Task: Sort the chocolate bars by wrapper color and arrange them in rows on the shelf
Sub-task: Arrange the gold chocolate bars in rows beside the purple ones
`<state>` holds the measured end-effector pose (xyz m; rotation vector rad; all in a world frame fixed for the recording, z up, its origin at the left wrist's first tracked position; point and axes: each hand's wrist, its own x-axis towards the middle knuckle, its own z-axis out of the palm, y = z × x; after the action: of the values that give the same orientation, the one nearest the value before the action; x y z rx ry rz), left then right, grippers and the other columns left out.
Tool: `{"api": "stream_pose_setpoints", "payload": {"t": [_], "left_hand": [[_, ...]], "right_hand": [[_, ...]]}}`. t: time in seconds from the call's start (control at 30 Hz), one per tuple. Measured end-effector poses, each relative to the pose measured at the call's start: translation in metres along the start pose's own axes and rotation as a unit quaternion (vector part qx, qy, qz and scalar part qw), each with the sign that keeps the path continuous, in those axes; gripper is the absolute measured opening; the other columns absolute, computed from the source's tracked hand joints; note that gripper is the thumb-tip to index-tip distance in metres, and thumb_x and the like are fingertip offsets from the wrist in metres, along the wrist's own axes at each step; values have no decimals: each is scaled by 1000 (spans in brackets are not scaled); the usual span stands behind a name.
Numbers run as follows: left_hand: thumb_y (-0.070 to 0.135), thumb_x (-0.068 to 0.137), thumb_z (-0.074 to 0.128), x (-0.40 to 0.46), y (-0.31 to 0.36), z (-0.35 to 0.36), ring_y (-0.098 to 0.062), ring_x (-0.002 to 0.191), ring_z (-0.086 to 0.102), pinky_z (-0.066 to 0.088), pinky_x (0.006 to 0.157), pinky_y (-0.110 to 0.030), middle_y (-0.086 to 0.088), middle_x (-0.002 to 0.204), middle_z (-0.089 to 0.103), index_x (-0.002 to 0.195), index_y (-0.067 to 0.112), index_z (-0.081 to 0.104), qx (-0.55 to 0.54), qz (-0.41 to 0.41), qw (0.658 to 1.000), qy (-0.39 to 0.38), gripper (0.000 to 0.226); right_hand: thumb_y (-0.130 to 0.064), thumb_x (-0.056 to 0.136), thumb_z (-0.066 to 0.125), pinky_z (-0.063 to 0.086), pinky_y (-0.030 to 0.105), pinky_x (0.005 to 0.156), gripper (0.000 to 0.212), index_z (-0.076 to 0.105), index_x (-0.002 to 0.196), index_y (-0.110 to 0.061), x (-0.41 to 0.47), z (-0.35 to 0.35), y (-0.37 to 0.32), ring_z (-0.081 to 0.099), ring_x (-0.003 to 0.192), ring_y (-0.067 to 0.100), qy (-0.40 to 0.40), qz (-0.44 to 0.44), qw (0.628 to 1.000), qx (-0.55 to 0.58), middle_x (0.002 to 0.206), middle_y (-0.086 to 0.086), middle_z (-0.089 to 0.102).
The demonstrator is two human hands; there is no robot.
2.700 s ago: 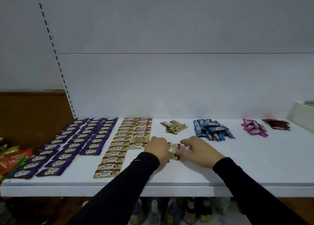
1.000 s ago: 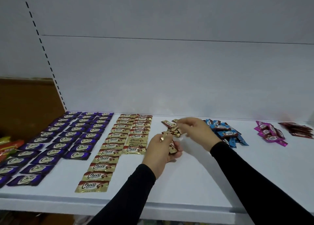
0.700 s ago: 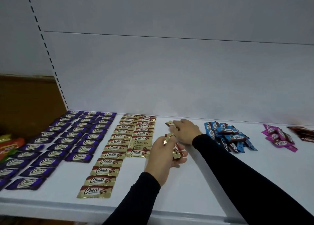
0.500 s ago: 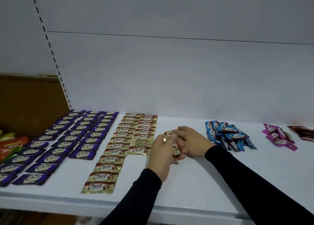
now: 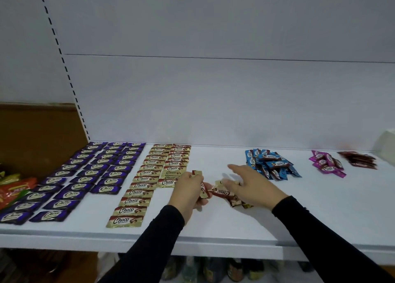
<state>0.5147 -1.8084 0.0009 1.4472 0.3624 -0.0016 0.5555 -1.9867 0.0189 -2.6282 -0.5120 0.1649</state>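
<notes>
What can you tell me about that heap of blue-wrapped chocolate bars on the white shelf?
The heap of blue-wrapped chocolate bars lies loose and unsorted on the white shelf, toward the back, to the right of the two gold rows. The glossy, crinkled wrappers carry a dark brown band with white lettering, too small to read surely. The bars overlap at mixed angles, some tilted on others. The open right hand reaches close beside the heap; contact cannot be told.

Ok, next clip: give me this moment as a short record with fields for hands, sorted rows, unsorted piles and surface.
left hand: left hand grips several gold bars
right hand: right hand open, fingers spread over loose gold bars on the shelf
sorted rows: purple bars, three rows; gold rows, two, the right one shorter
unsorted piles: blue pile, pink pile, dark red pile
surface: white shelf
</notes>
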Motion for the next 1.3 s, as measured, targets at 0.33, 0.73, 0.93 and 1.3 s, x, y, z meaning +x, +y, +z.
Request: {"api": "stream_pose_setpoints", "payload": {"t": [0.33,0.73,0.93,1.3], "left_hand": [[10,100,41,-11,-1,-3,-23,52,56,37,42,-22,-15,86,63,109,12,48,41,-8,999,6,11],[9,101,39,-21,-1,-6,-24,63,58,40,42,-23,-14,90,62,101,17,49,54,-2,999,-8,12],[9,102,42,-15,-1,0,-27,70,62,51,49,-28,-14,93,61,110,14,51,14,-10,1000,-9,13],[28,102,54,0,-3,37,-30,104,70,59,85,-52,-14,112,71,123,11,56,-154,-42,986,-38,28]], "right_hand": [[-58,78,71,47,29,81,68,56,125,-12,4,-11,-30,52,103,18,-71,111,988,-86,126,9,55],[-38,84,72,46,23,73,51,52,129,-27,14,-7,-29,55,98,12,-54,37,998,7,122,-6,54],[-31,86,73,56,32,82,36,64,120,-21,18,2,-8,68,92,16,14,62,959,275,107,-1,70],[-10,94,47,53,51,93,22,69,96,-9,18,21,-49,68,101,35,72,100,838,532,102,21,71]]}}
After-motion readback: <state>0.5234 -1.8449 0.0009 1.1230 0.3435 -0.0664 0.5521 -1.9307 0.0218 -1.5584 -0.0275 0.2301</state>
